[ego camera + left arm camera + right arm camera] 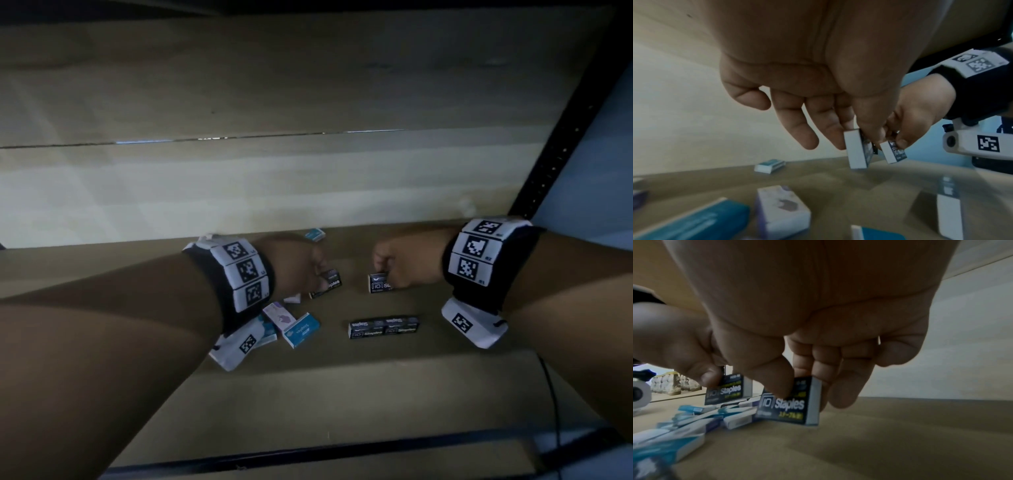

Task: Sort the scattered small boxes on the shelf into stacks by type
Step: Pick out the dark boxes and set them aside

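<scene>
Both hands are inside the shelf (pixel 428 370), each pinching a black "10 Staples" box. My left hand (pixel 322 274) holds its black box (pixel 329 282) tilted and off the board; thumb and fingers grip the same box (pixel 857 151) in the left wrist view. My right hand (pixel 382 270) pinches a second black box (pixel 378 283) upright between thumb and fingers, its lower edge (pixel 791 404) at the shelf board. The two held boxes are a short gap apart. Two more black boxes (pixel 383 327) lie side by side nearer me.
Under my left wrist lie a blue staples box (pixel 301 330), a white-and-purple box (pixel 279 315) and further blue boxes (pixel 694 418). One teal box (pixel 315 234) sits against the pale back wall. A black upright (pixel 548 164) bounds the shelf on the right.
</scene>
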